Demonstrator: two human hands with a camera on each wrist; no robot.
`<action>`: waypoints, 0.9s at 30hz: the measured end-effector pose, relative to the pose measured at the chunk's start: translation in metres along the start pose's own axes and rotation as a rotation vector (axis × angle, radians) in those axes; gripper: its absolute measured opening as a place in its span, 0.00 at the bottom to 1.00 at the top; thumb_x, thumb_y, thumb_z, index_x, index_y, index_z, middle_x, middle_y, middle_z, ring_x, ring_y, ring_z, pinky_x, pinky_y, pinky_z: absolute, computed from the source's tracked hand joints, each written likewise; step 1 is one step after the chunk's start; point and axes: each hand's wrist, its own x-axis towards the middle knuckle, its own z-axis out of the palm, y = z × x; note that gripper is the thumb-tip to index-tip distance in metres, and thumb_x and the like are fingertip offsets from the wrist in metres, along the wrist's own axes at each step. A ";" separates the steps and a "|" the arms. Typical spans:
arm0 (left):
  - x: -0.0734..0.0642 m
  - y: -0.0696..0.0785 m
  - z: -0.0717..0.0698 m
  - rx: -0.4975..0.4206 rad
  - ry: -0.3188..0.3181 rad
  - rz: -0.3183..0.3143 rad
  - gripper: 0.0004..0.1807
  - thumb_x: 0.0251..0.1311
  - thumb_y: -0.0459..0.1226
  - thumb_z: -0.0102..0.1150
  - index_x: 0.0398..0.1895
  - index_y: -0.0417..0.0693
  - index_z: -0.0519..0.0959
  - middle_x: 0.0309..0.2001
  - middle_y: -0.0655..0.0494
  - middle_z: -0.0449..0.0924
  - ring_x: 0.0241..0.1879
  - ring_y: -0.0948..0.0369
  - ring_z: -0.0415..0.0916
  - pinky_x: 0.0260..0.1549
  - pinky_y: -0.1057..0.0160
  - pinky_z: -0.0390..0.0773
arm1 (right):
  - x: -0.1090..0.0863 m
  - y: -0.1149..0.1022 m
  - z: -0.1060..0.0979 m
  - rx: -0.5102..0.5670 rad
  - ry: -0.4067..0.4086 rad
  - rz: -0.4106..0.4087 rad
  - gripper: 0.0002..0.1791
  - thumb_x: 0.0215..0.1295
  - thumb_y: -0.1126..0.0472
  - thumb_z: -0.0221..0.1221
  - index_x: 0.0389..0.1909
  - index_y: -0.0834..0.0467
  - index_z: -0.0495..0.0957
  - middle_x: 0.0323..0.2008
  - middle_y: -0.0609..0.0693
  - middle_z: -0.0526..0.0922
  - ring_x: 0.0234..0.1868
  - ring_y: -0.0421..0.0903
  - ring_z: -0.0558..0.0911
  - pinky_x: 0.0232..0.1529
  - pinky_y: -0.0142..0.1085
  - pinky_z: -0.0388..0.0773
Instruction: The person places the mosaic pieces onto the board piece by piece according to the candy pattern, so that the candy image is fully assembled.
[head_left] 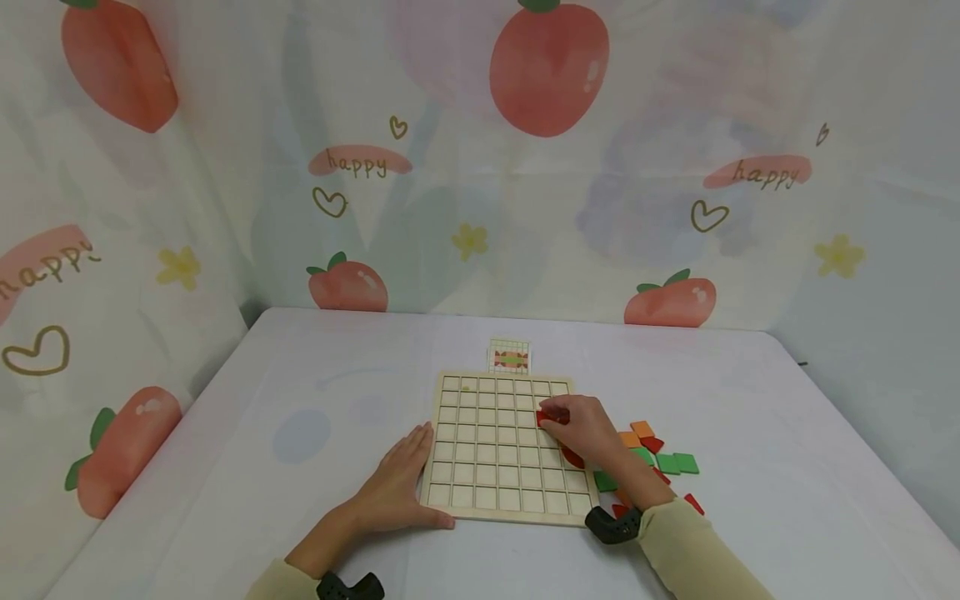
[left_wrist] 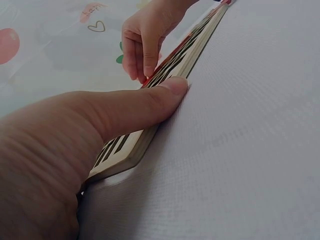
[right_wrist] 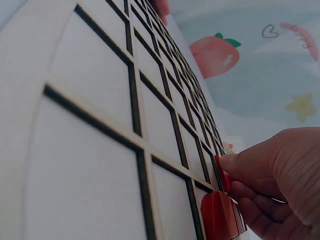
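A wooden grid board (head_left: pixel 487 514) lies on the table. My left hand (head_left: pixel 393 479) rests against its left side, fingers fairly straight; the thumb (left_wrist: pixel 150 102) touches the near edge in the left wrist view. Over the right columns, my right hand (head_left: pixel 581 425) pinches a red tile (head_left: pixel 541 417) between thumb and fingers. In the right wrist view that red tile (right_wrist: pixel 218 162) sits at a grid cell, partly hidden by the thumb. Nearer along the board's right side is a red piece with a curved edge (right_wrist: pixel 216 217), partly covered by the hand in the head view.
Right of the board lie loose pieces, among them green tiles (head_left: pixel 686 463), orange tiles (head_left: pixel 642 429) and red triangles (head_left: pixel 694 503), some under the right forearm. A small pattern card (head_left: pixel 510 358) lies beyond the board's far edge. A printed curtain (head_left: pixel 480 183) stands behind the table.
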 end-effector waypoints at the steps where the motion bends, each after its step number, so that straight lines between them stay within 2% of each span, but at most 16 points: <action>1: 0.000 0.000 0.000 0.001 -0.002 -0.001 0.70 0.34 0.70 0.61 0.70 0.34 0.42 0.71 0.43 0.40 0.70 0.53 0.37 0.63 0.50 0.43 | 0.000 -0.001 0.000 0.007 0.001 0.002 0.15 0.55 0.65 0.64 0.45 0.64 0.80 0.38 0.51 0.82 0.38 0.46 0.80 0.40 0.39 0.77; 7: -0.001 0.000 0.000 0.000 -0.007 -0.005 0.70 0.34 0.70 0.60 0.70 0.35 0.41 0.71 0.44 0.40 0.70 0.54 0.36 0.64 0.51 0.43 | -0.001 0.000 -0.002 0.038 0.001 0.009 0.17 0.55 0.65 0.65 0.46 0.64 0.79 0.38 0.51 0.82 0.38 0.46 0.79 0.38 0.37 0.78; 13: 0.000 0.000 0.000 -0.002 -0.005 -0.001 0.69 0.35 0.70 0.60 0.70 0.34 0.42 0.71 0.44 0.40 0.70 0.53 0.36 0.64 0.50 0.43 | -0.007 0.009 -0.010 0.012 0.016 0.058 0.19 0.55 0.61 0.65 0.48 0.62 0.79 0.41 0.51 0.81 0.42 0.48 0.78 0.43 0.41 0.76; 19: 0.000 -0.001 0.002 -0.007 -0.002 -0.001 0.70 0.34 0.70 0.60 0.70 0.34 0.42 0.71 0.43 0.40 0.69 0.52 0.36 0.63 0.50 0.43 | -0.017 0.017 -0.024 0.034 0.022 0.073 0.20 0.57 0.60 0.64 0.50 0.62 0.77 0.44 0.53 0.81 0.46 0.51 0.77 0.45 0.45 0.75; 27: 0.000 -0.001 0.002 0.005 -0.001 -0.001 0.69 0.35 0.71 0.59 0.70 0.35 0.42 0.71 0.44 0.40 0.69 0.52 0.36 0.63 0.49 0.44 | -0.029 0.023 -0.040 -0.024 0.049 0.150 0.22 0.58 0.58 0.63 0.53 0.61 0.76 0.46 0.55 0.80 0.48 0.54 0.75 0.44 0.45 0.76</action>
